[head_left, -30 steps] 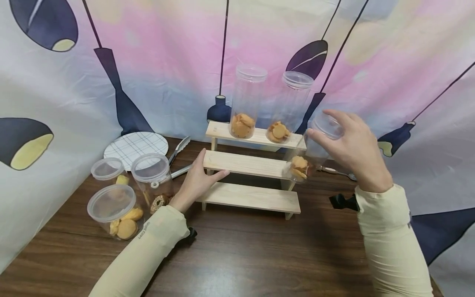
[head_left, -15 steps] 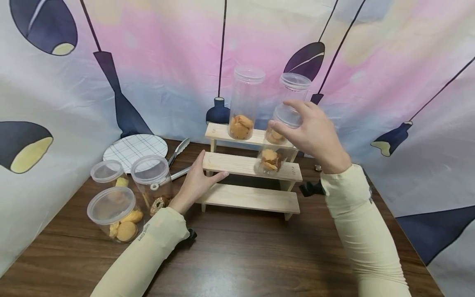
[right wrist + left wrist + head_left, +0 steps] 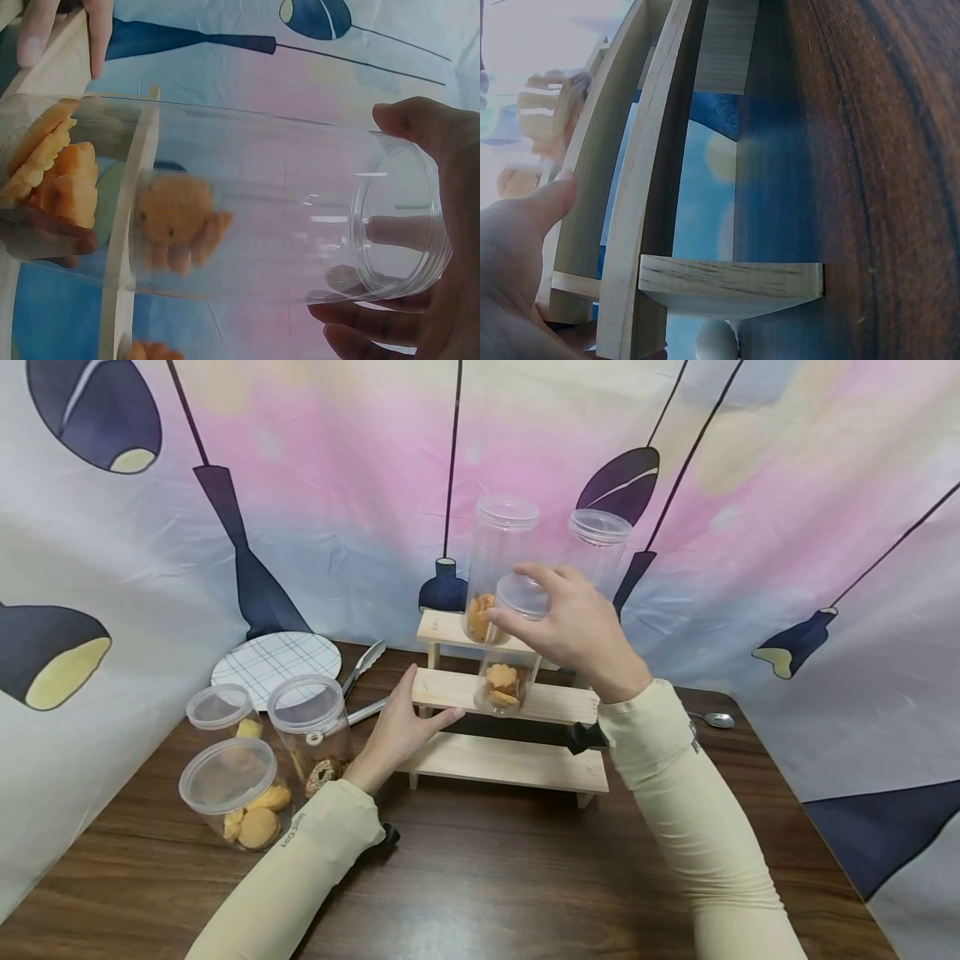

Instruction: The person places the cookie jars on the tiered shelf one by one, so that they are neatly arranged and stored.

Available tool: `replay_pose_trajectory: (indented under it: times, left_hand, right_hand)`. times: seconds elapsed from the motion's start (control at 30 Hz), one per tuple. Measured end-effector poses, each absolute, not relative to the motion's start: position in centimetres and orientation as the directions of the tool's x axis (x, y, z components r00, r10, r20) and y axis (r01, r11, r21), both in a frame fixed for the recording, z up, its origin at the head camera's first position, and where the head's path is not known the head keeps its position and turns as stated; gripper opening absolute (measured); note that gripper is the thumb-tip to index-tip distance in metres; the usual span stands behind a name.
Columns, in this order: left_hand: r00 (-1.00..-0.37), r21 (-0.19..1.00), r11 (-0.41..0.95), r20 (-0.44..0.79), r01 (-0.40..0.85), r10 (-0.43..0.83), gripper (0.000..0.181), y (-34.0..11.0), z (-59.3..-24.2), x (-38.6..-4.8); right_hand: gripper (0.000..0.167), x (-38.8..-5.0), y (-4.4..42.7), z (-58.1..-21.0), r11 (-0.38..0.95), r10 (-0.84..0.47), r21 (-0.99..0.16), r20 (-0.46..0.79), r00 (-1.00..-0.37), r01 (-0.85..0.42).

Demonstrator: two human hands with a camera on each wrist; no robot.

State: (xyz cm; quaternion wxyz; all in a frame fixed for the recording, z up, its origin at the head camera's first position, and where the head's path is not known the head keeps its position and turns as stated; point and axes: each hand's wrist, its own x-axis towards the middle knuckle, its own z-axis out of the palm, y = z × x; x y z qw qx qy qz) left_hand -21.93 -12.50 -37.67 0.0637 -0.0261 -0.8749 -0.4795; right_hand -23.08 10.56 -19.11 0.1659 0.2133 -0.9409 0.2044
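The right hand (image 3: 576, 628) grasps a clear tall jar (image 3: 506, 647) by its lidded upper end, thumb to one side and fingers round the other; the jar is upright in front of the middle shelf's rear neighbours, its base overlapping the middle shelf (image 3: 447, 687) of a three-tier wooden stand (image 3: 510, 760), though whether it touches the board I cannot tell; scalloped biscuits (image 3: 502, 681) lie at its bottom; the left hand (image 3: 397, 731) grips the stand at the left end of that shelf, its thumb against the front edge; on the top shelf (image 3: 437, 625) behind stand two more tall jars, the left one (image 3: 506, 539) with biscuits low inside, the right one (image 3: 600, 547) partly hidden by the right hand; left of the stand, near the left forearm, are three shorter lidded jars, a wide one (image 3: 227, 777) in front holding yellowish biscuits, a small one (image 3: 219, 710) behind it and a taller one (image 3: 306, 714) beside them with ring-shaped pieces; behind these lie a grid-patterned plate (image 3: 273, 658) and tongs (image 3: 365, 662); a spoon (image 3: 718, 720) lies right of the stand on the brown table (image 3: 540, 877).
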Motion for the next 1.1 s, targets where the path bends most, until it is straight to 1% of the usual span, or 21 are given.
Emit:
replay_pose_trajectory:
  times: [0.2,0.37,0.73,0.93,1.1]
  left_hand:
    - [-0.992,0.837,0.538,0.124,0.101,-0.008,0.114,-12.4,-37.8,-21.9]
    - [-0.992,0.842,0.53,0.126,0.104,-0.006,0.114,-12.3,-37.8,-21.9]
    - [-0.991,0.837,0.537,0.136,0.108,-0.012,0.114,-12.5,-37.6,-21.9]
    - [-0.992,0.83,0.551,0.127,0.092,-0.025,0.117,-12.6,-37.6,-22.0]
    - [-0.993,0.831,0.55,0.116,0.084,-0.025,0.118,-12.6,-37.7,-22.0]
  right_hand:
    - [0.077,-23.2,9.0,-19.4,0.815,-0.348,-0.311,0.411,-0.842,-0.488]
    - [0.081,-23.4,8.3,-19.5,0.818,-0.354,-0.304,0.406,-0.843,-0.489]
    - [0.083,-23.7,8.0,-19.6,0.823,-0.348,-0.305,0.394,-0.851,-0.479]
    - [0.084,-23.9,7.7,-19.7,0.82,-0.339,-0.315,0.405,-0.849,-0.478]
    - [0.084,-24.0,7.5,-19.7,0.829,-0.334,-0.313,0.387,-0.859,-0.463]
